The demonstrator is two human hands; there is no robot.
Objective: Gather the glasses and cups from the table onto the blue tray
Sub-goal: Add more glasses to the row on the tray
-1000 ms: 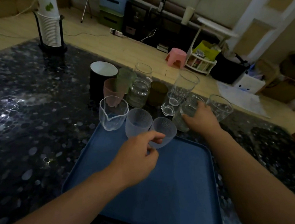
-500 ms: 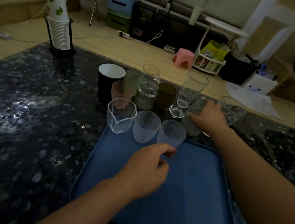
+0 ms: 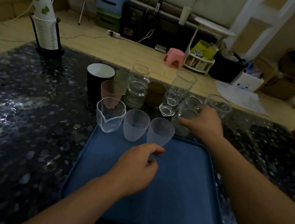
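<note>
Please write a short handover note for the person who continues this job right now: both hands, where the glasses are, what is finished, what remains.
Left hand: over the blue tray, fingers at the foot of the frosted cup; whether it pinches the cup is unclear.
Right hand: grips a clear glass on the table, just beyond the tray's far edge.
Done: three pieces stand along the tray's far edge: spouted glass, second frosted cup, the frosted cup.
Left: the gripped glass and the cluster behind, including the black cup and tall glass.
</note>
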